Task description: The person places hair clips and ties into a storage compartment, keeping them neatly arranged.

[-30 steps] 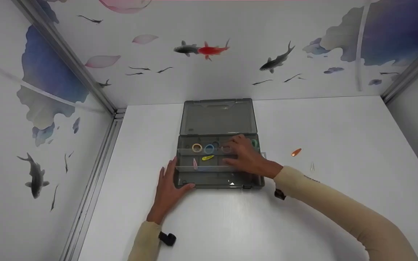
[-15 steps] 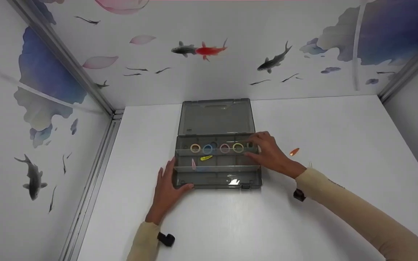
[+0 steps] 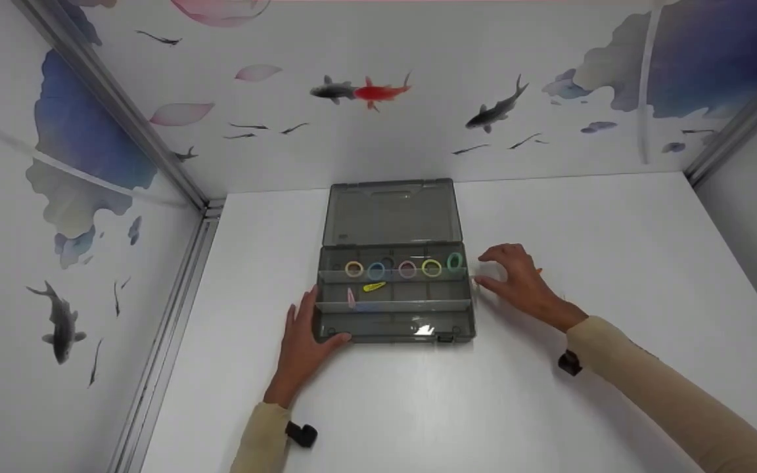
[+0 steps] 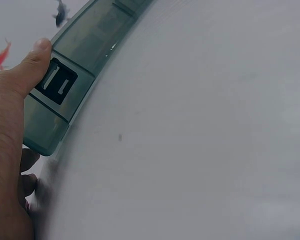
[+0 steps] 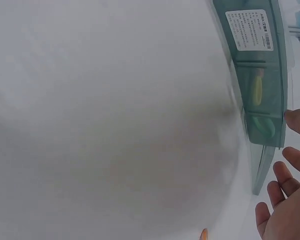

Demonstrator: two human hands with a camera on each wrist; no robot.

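Observation:
A smoky grey plastic storage box [image 3: 391,326] stands on the white table with its lid [image 3: 391,210] raised at the back. In its back row are several coloured hair ties, among them a green hair tie [image 3: 449,264] at the far right. The middle row holds a yellow hair clip [image 3: 374,287] and a pink hair clip [image 3: 351,297]. My left hand [image 3: 301,348] rests at the box's front left corner, fingers along the side, thumb [image 4: 37,62] against the front wall. My right hand [image 3: 526,286] is beside the right wall, fingers spread, with nothing seen between them.
An orange hair clip [image 5: 204,234] lies on the table to the right, mostly hidden behind my right hand in the head view. White walls printed with fish and petals enclose the table [image 3: 405,407]. A label [image 5: 250,30] marks the box's front wall.
My right hand has moved right, out of the box to beside its right wall. The yellow and green hair ties in the back row are now uncovered. My left hand has stayed put.

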